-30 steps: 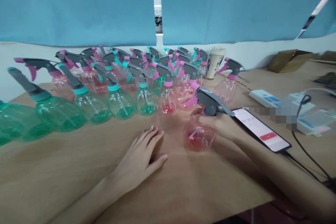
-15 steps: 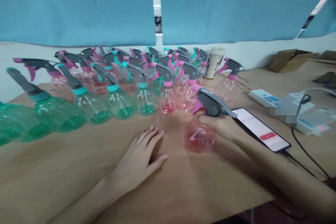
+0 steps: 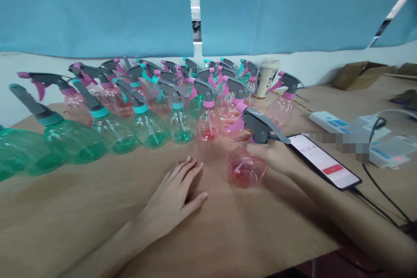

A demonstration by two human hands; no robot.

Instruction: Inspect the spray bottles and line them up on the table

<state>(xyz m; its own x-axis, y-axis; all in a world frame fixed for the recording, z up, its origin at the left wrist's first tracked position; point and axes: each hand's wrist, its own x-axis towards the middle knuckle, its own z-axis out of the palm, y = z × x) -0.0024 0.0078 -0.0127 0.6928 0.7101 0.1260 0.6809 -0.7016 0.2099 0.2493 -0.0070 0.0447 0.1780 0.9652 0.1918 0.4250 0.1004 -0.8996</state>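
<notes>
A pink spray bottle (image 3: 246, 168) with a grey and pink trigger head stands in front of me, with some liquid and a dip tube inside. My right hand (image 3: 272, 152) is behind it, partly hidden by the bottle and its head. Its fingers stretch out to the left behind the pink trigger, apart from one another. To the left of this bottle, my left hand (image 3: 174, 191) lies flat on the wooden table (image 3: 208, 247), fingers spread and nothing in them. Just beyond stand a small pink spray bottle (image 3: 208, 124) and a green spray bottle (image 3: 181, 126).
Several more pink and green spray bottles (image 3: 119, 132) crowd the table's left and back. A paper cup (image 3: 267, 78) stands behind them. On the right lie a phone (image 3: 325, 160) with a lit screen, a power strip (image 3: 329, 121) with cables and a cardboard box (image 3: 358, 74).
My right hand's fingers have loosened from around the pink spray bottle's neck and now reach out behind it. The bottle has shifted slightly left. My left hand has stayed still.
</notes>
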